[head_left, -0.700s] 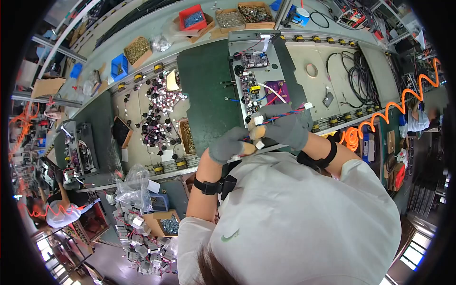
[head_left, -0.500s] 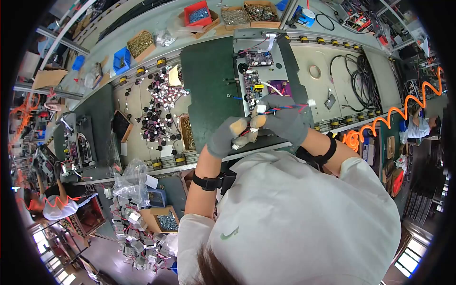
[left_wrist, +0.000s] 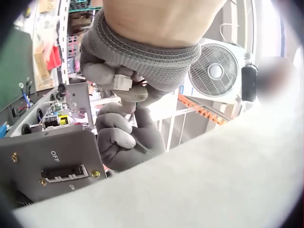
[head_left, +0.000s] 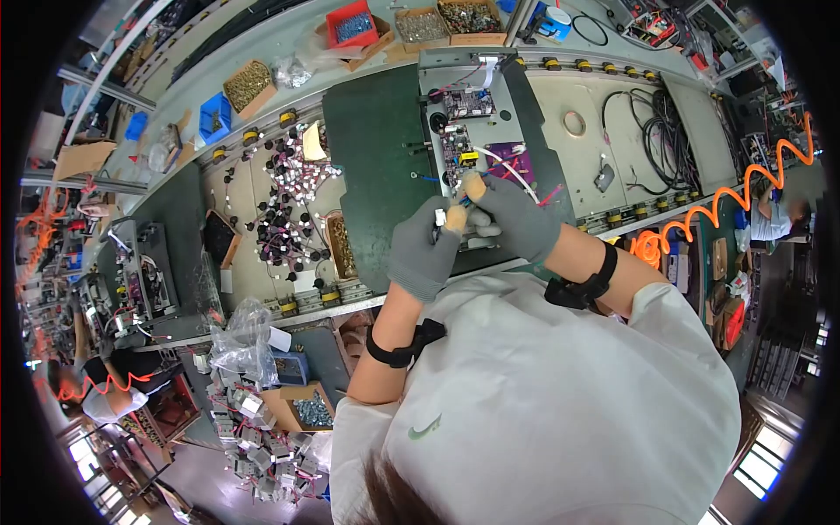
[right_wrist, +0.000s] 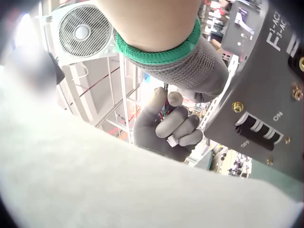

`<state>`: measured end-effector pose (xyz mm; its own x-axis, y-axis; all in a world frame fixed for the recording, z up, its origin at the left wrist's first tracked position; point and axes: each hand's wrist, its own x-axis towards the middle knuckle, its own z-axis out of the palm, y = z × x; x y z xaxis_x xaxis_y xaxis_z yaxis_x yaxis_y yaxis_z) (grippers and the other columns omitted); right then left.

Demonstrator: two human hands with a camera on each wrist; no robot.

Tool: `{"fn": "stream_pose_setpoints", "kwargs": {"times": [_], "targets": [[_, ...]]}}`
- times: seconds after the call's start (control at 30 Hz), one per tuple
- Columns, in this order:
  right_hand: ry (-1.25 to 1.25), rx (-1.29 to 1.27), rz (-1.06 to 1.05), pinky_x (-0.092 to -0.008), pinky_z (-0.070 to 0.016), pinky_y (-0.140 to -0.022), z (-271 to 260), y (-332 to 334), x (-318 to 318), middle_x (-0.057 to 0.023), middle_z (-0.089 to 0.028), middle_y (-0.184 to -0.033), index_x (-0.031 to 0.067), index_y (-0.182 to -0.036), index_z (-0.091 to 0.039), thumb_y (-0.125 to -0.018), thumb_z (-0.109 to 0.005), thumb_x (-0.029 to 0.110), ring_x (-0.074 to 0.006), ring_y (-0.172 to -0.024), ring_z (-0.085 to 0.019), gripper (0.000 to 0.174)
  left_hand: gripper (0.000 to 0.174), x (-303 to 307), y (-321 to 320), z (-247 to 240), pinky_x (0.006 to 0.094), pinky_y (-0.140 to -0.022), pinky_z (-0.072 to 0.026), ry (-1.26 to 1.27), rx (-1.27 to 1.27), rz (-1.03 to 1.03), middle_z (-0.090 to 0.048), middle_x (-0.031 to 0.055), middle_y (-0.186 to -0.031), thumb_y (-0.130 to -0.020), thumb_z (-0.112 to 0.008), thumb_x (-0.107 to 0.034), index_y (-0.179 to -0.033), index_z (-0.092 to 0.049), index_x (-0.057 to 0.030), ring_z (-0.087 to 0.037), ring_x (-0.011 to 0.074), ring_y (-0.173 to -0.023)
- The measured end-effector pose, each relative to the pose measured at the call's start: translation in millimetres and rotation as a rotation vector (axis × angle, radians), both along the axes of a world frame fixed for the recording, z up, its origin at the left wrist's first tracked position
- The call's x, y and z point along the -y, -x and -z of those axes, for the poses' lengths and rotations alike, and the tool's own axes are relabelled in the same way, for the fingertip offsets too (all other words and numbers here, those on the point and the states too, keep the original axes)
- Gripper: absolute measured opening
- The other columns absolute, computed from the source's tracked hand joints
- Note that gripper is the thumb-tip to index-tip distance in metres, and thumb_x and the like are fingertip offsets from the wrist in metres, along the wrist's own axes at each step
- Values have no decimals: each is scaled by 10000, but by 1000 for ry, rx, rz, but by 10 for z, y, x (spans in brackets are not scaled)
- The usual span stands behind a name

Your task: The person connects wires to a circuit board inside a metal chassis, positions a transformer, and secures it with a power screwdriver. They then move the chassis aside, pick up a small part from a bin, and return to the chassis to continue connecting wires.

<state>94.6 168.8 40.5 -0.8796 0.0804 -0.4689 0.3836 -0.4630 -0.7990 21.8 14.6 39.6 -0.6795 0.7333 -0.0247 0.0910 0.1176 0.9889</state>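
In the head view, the left hand [head_left: 426,249], in a grey glove with tan fingertips, curls round a cable bundle; a white connector [head_left: 440,216] shows at its fingers. Fingertip to fingertip with it, the right hand [head_left: 523,220] pinches the same bundle. Thin red and blue wires [right_wrist: 164,112] run between the fingers in the right wrist view, where the connector [right_wrist: 172,141] lies against the left hand's curled fingers. Just beyond the hands stands an open metal chassis [head_left: 519,105] with circuit boards [head_left: 458,150] and a purple board [head_left: 509,157].
Black-capped wired parts [head_left: 293,210] are heaped left of the green mat [head_left: 376,175]. Screw boxes [head_left: 248,87] and a red bin [head_left: 353,29] line the back shelf. Black cable [head_left: 652,140] lies coiled at right, near an orange air hose [head_left: 744,188].
The left hand has turned more upright, and a white connector now shows at its fingers. The red-and-blue wires' white-tipped end no longer sticks out past the right hand.
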Motion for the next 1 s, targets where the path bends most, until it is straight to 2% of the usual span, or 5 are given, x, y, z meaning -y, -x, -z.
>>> {"fn": "stream_pose_setpoints", "kwargs": {"times": [0.1, 0.43, 0.5, 0.6, 1.0], "targets": [[74, 57, 88, -208, -286, -422, -28, 14, 1, 23, -440, -609, 49, -891, -516, -885, -569, 419, -38, -482, -362, 373, 243, -33, -9, 16, 216, -505, -389, -55, 21, -110, -570, 21, -700, -889, -509, -189, -1009, -587, 8, -486, 61, -578], [-675, -52, -12, -245, -434, -600, -77, 486, -858, -32, -610, -758, 57, -1019, -604, -886, -531, 338, -119, -636, -553, 320, 227, 305, 380, 269, 187, -375, -248, -341, 646, -707, -563, 7, -682, -939, -474, -310, -877, -554, -107, -357, 37, -433], [-1485, -33, -254, -325, -477, -699, 47, 674, -1000, -77, -630, -871, 110, -1085, -607, -885, -519, 317, -243, -776, -613, 301, 242, 365, 347, 374, 189, -365, -241, -378, 728, -670, -546, 2, -661, -939, -474, -326, -869, -555, -109, -357, 41, -425], [-1765, 90, -558, -408, -482, -801, 301, 852, -966, -117, -629, -1002, 92, -1080, -599, -878, -524, 282, -316, -962, -599, 288, 252, 380, 250, 428, 192, -361, -245, -303, 781, -641, -525, 0, -632, -933, -483, -331, -861, -559, -101, -356, 44, -419], [-1913, 265, -745, -401, -464, -806, 163, 911, -783, -63, -596, -1029, 156, -1080, -615, -777, -599, 159, -263, -921, -611, 303, 231, 277, 195, 589, 203, -370, -287, -236, 740, -684, -479, 2, -591, -917, -503, -270, -899, -562, -47, -365, 53, -426]]}}
